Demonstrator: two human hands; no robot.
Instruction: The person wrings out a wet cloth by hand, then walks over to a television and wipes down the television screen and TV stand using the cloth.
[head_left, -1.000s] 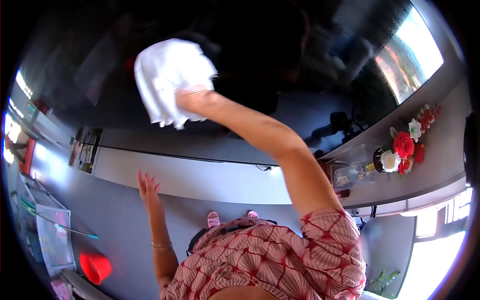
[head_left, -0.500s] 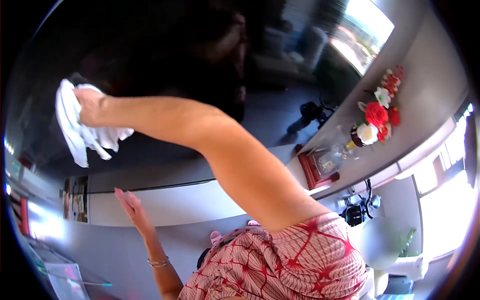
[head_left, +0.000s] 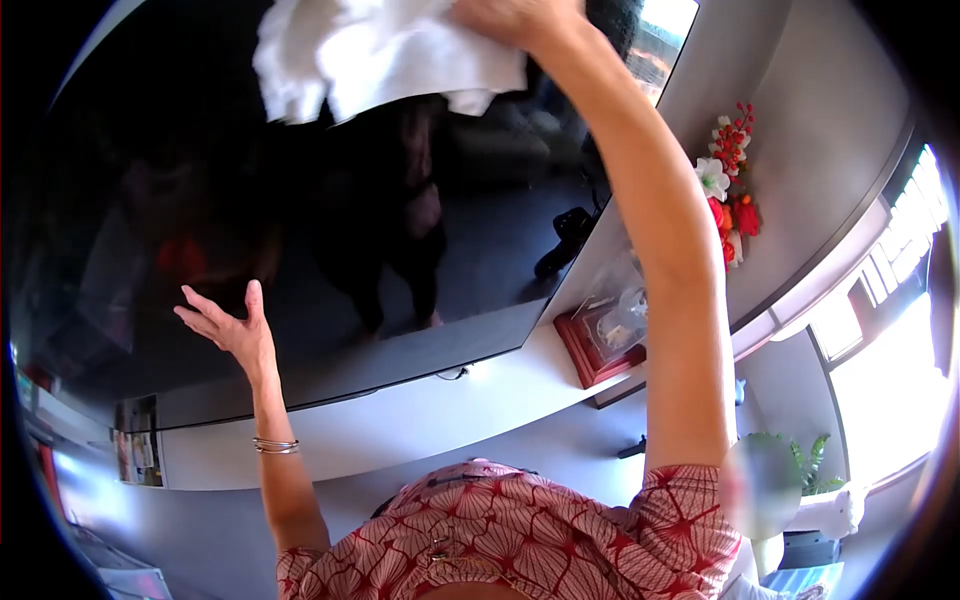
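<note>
A white cloth [head_left: 390, 60] hangs bunched from my right hand [head_left: 515, 18] at the top of the view, against the large black television screen [head_left: 180, 200]. Part of that hand is cut off by the top edge and smeared by motion, but its fingers are closed on the cloth. My left hand [head_left: 228, 325], with bangles at the wrist, is raised in front of the screen's lower left. Its fingers and thumb are spread, and nothing is in it. Whether it touches the glass I cannot tell.
Under the screen runs a white shelf [head_left: 400, 410]. On its right stand a glass piece on a red-brown wooden base [head_left: 595, 350] and red and white flowers [head_left: 720, 185], close beside my right arm. A green plant [head_left: 815, 465] and a bright window [head_left: 900, 380] are farther right.
My right hand has swept the cloth from the screen's left side up and to the right. My left hand has risen in front of the screen, its fingers now spread.
</note>
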